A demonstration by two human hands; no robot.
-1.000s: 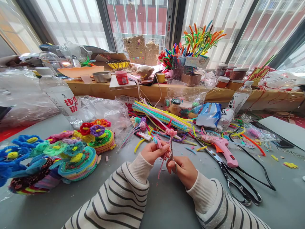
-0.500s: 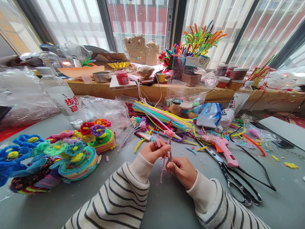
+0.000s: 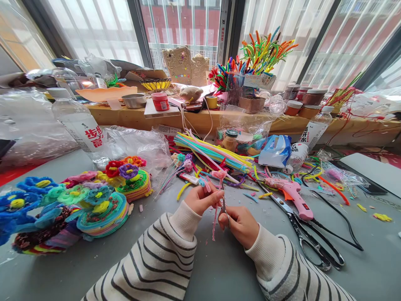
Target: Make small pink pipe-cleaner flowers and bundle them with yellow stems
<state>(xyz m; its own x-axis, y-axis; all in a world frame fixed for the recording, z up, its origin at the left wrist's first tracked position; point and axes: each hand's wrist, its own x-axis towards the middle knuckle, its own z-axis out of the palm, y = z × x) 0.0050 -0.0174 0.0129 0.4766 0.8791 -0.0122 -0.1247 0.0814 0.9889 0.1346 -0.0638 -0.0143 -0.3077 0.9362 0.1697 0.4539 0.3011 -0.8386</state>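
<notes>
Head view: pink flower (image 3: pixel 219 174) shifted slightly L vs 1 s ago, above grey table (image 3: pixel 225 274), fuzzy stem (image 3: pixel 214 228) hanging below. L hand (image 3: pixel 205 198) pinches stem; R hand (image 3: pixel 239 221) clamped on small scissors (image 3: pixel 223 205), blades up beside it, contact unclear. Prob. mid-trim, work repositioned, cut unconfirmed.

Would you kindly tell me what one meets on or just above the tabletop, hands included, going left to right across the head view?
Blue fuzzy flowers, deep purple flower, left hand, right hand, pink glue gun, orange pipe cleaner, bunched yellow scrap; things whose place is unclear through overlap are left out.
</notes>
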